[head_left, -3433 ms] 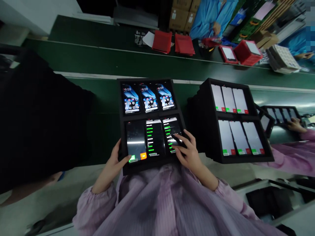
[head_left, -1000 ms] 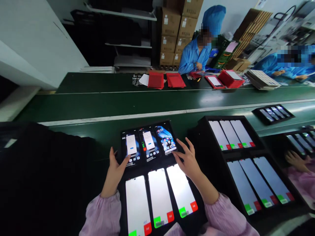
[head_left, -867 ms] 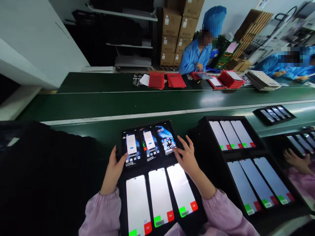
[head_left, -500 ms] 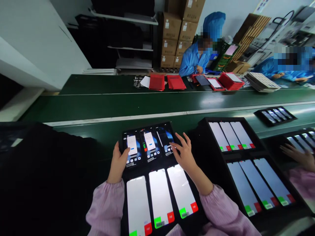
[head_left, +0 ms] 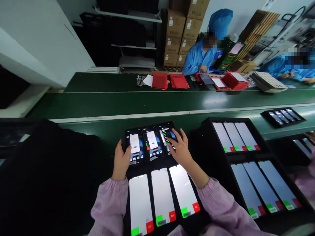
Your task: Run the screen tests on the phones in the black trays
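Phones, six of them, lie in two rows of three in a black tray before the person. Three white screens fill the lower row, each with one green and one red patch; in the upper row, two show a white pop-up and the third green lines. The left hand grips the tray's left rim, fingers bent round its outside and thumb over the edge by the upper-left phone. The right hand is spread, fingers parted over the upper-right phone; whether a fingertip touches its screen I cannot tell. To the right stands a second tray with six phones, six green patches and six red. Beyond it, a third tray holds four phones, and a fourth tray, cut off by the frame, shows at least two, with one co-worker's sleeve beside it. Across the green table lie two flat red packs side by side and one pale stack. Behind are at least two people in blue and at least seven cartons.
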`<state>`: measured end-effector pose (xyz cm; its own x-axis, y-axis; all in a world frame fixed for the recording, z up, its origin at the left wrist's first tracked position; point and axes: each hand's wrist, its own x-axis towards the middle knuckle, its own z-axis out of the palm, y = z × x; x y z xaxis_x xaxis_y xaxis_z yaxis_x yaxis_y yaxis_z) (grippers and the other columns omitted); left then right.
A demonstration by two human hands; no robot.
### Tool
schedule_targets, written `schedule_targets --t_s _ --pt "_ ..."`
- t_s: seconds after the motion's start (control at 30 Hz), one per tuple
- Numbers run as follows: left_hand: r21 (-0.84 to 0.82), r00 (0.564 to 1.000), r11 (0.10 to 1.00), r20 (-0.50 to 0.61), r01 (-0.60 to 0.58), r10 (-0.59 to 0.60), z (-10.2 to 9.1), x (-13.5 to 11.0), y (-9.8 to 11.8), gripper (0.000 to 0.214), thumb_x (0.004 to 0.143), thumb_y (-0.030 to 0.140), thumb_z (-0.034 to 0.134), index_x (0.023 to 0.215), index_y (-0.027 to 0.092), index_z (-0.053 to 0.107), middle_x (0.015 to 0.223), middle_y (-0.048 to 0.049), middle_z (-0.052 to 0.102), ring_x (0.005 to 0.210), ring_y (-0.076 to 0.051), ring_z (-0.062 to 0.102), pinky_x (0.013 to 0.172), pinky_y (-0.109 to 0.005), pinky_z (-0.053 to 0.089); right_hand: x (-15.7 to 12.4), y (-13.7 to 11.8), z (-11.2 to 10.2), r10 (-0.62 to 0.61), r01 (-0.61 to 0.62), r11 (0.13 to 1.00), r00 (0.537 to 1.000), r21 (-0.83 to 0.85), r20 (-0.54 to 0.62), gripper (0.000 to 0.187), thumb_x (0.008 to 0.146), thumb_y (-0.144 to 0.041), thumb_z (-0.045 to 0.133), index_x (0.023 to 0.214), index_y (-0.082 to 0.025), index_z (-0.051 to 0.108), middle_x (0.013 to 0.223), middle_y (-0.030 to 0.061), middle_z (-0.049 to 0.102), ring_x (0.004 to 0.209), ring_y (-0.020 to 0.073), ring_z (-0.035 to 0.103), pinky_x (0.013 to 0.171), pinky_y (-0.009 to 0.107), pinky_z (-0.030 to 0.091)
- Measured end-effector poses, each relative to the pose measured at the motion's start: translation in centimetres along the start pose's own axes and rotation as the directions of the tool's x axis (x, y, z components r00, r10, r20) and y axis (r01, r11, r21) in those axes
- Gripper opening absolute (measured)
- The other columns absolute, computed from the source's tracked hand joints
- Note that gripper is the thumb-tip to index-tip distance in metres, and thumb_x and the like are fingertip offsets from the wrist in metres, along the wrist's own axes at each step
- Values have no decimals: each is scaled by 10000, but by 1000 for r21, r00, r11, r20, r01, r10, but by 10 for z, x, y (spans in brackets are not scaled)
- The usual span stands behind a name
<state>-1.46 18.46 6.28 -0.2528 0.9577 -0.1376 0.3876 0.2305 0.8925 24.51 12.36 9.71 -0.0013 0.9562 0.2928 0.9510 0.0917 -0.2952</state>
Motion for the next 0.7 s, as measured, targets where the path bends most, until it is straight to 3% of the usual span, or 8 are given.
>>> schedule_targets --t_s 0.2,0.37,0.53,0.6,0.7 --pt "-38 997 996 -5 78 -79 0 -3 13 605 840 319 571 1416 133 576 1397 -178 649 1344 -327 593 1199 -478 430 1 1 1 26 -27 1000 1000 -6 -11 313 1029 -323 544 1219 -259 784 1563 113 554 1507 449 369 1134 698 435" --pt "-13 998 998 -27 60 -61 1 1 7 581 836 298 582 1404 176 582 1362 -142 682 1306 -295 626 1162 -438 472 12 -20 -1 -121 119 992 991 28 56 295 1018 -318 572 1225 -277 779 1613 89 510 1552 434 311 1172 691 402" --pt "4 998 998 -2 57 -57 1 2 7 589 805 282 612 1381 161 592 1315 -141 707 1262 -304 654 1160 -450 475 23 -43 10 -275 269 961 949 61 154 258 995 -331 632 1187 -280 796 1636 72 491 1564 431 310 1195 691 384" --pt "-2 998 999 -8 54 -54 1 1 9 581 808 283 605 1377 167 593 1317 -137 709 1264 -299 654 1162 -448 473 23 -43 15 -252 246 967 957 61 145 233 990 -320 640 1142 -283 812 1622 66 510 1565 425 314 1203 696 372" --pt "-1 997 997 -20 72 -72 1 0 11 590 808 288 605 1385 168 590 1333 -138 703 1282 -298 644 1160 -437 475 21 -35 19 -124 119 991 988 58 95 228 993 -299 621 1072 -287 834 1590 73 543 1557 441 319 1192 742 352"
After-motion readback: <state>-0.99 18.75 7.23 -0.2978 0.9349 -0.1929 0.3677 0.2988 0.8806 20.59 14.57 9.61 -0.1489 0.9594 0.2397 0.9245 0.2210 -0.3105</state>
